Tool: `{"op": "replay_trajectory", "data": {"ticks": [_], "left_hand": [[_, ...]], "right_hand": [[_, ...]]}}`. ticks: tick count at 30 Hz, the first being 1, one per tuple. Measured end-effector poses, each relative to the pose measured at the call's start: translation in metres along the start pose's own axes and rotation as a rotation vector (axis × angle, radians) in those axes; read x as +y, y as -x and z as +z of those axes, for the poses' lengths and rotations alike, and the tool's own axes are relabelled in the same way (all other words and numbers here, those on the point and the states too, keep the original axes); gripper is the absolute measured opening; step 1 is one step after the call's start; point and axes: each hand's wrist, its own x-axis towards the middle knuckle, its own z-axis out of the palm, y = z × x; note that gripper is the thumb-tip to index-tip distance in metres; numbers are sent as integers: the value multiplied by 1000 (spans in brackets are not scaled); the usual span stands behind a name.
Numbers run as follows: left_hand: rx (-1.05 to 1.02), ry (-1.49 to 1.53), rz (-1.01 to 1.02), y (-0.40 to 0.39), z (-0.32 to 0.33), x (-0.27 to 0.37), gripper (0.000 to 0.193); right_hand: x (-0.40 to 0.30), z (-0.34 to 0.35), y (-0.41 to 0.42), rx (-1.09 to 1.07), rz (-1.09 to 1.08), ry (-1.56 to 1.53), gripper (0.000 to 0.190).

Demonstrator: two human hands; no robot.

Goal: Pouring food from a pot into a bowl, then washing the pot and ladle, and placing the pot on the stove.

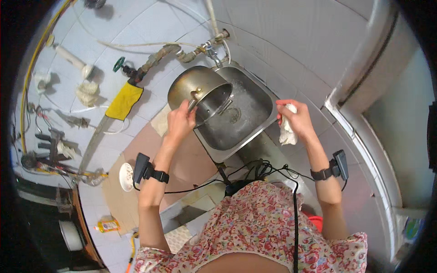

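Note:
By its side handle, my left hand (181, 121) grips a metal cooking pot (194, 82), which is tilted so its open mouth faces the sink. The pot hangs over the left rim of a stainless steel sink (251, 124). Brownish staining marks the pot's outer wall. Bunched in my right hand (296, 117) is a white cloth (289, 131), held just beyond the sink's right edge. The drain (235, 115) shows at the bottom of the basin, whose surface looks wet.
A tap (214, 56) stands at the sink's far corner. Along the left wall run a pipe and a green valve wheel (119, 64). A white bowl (126, 176) and a bottle of yellow liquid (108, 226) sit left. Black cables (266, 167) hang between my forearms.

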Motion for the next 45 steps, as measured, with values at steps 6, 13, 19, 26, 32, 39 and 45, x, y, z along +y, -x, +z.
{"op": "replay_trajectory", "data": {"ticks": [6, 13, 19, 26, 32, 39, 45], "left_hand": [[34, -73, 32, -6, -13, 9, 15], [56, -90, 47, -6, -17, 6, 17], [169, 19, -184, -14, -16, -14, 17], [268, 691, -770, -16, -30, -32, 32], [239, 1285, -1157, 4, -20, -47, 40], [390, 1506, -1273, 36, 6, -82, 40], [386, 1830, -1379, 53, 64, -74, 38]], "right_hand": [[-2, -1, -10, -45, -32, 50, 21], [4, 4, -15, -78, -52, 43, 20], [3, 7, -26, -34, -164, 215, 20], [40, 25, -77, -169, 2, 249, 41], [41, 62, -122, -320, 453, 13, 68], [31, 96, -159, -394, 466, -61, 70], [-19, 99, -176, -157, 81, 583, 107]]}}
